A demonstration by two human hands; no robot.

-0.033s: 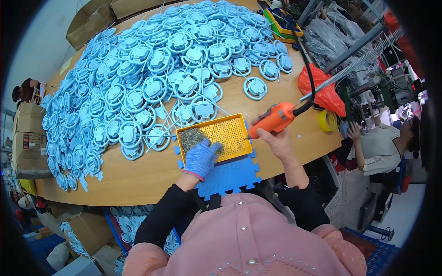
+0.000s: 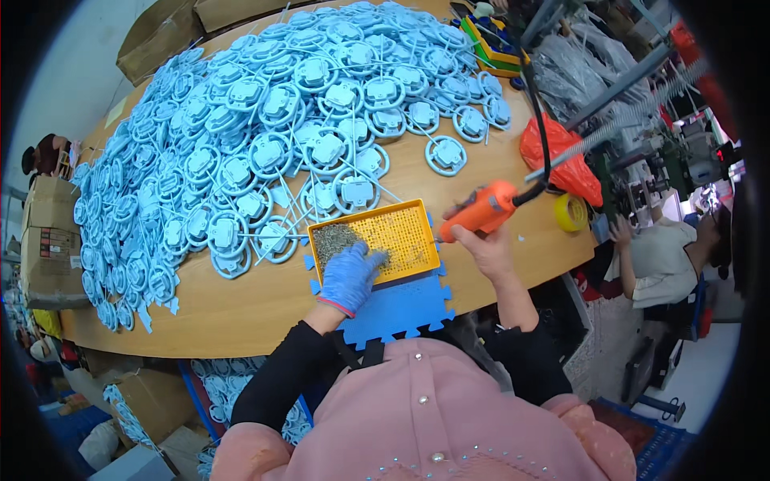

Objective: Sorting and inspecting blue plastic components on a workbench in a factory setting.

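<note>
My left hand [image 2: 348, 277], in a blue glove, reaches into a shallow yellow tray [image 2: 423, 210]. Its fingertips are a little apart, touching a heap of small grey screws [image 2: 335, 239] at the tray's left end. The rest of the tray has a dotted, holed-looking floor. My bare right hand [image 2: 488, 250] is wrapped round an orange electric screwdriver [image 2: 484, 210], its bit directed left toward the tray's right edge. A black cable [image 2: 532, 191] leaves the tool's back end. Under the tray lies a blue foam mat [image 2: 395, 311] with jigsaw edges.
A big pile of light blue wheel-shaped plastic parts [image 2: 277, 104] covers the table's left and far side. To the right are a red plastic bag [image 2: 561, 156], a yellow tape roll [image 2: 571, 212] and a coiled hose [image 2: 609, 124]. Another person [image 2: 662, 260] sits at the right.
The screwdriver in my right hand has shifted very slightly to the right. My left hand stays on the screws with hardly any movement.
</note>
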